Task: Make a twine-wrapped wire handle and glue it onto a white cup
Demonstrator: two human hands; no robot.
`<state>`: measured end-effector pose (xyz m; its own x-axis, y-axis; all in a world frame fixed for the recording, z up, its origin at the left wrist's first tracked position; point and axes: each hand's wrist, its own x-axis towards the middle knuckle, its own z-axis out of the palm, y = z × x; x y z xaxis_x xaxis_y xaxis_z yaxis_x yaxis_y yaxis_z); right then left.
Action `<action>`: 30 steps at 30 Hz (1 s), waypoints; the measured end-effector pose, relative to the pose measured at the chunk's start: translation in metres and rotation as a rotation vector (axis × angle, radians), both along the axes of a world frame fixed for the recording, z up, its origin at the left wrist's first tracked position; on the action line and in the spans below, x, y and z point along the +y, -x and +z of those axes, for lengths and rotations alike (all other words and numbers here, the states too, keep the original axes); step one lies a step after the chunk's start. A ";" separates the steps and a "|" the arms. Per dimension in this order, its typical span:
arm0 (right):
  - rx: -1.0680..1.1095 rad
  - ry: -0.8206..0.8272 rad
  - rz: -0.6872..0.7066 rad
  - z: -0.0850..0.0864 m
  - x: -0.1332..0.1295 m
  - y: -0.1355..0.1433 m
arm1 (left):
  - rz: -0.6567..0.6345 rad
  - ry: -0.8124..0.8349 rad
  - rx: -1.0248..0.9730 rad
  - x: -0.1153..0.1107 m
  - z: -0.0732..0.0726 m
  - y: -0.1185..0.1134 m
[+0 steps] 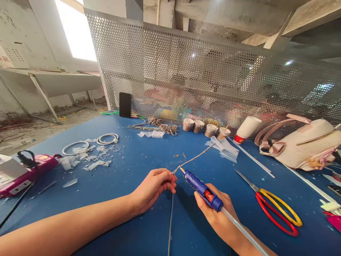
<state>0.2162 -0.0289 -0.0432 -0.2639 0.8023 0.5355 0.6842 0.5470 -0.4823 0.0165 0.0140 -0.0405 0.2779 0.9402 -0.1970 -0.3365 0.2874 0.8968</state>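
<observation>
My left hand (157,186) is closed in a pinch on a thin twisted cord (196,156). One part of the cord runs up and right toward some clear strips (226,148); another hangs down toward the table's near edge. In my right hand (220,209) is a blue glue gun (198,186), with a clear glue stick (241,227) coming out of its back. The gun's tip points up and left, close beside the cord, just right of my left fingertips. Whether tip and cord touch, I cannot tell.
Scissors (277,209) lie right of my right hand. Wrapped cups (188,124), stacked paper cups (247,129), a phone (125,105) and cord bundles (162,126) line the back. A pink bag (306,142) sits right, a power strip (32,174) left. Behind stands a perforated screen (160,67).
</observation>
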 end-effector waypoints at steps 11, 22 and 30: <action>-0.019 0.004 0.028 -0.003 -0.002 0.002 | 0.002 -0.011 -0.019 -0.001 0.002 -0.002; -0.023 0.043 0.065 -0.005 -0.001 0.003 | -0.007 -0.015 -0.032 -0.001 0.003 -0.002; -0.013 0.014 0.038 -0.002 -0.001 0.004 | -0.018 -0.010 -0.035 -0.001 0.003 -0.003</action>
<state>0.2122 -0.0302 -0.0453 -0.3010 0.7991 0.5204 0.6697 0.5656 -0.4812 0.0193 0.0126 -0.0376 0.3016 0.9367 -0.1779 -0.3623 0.2852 0.8874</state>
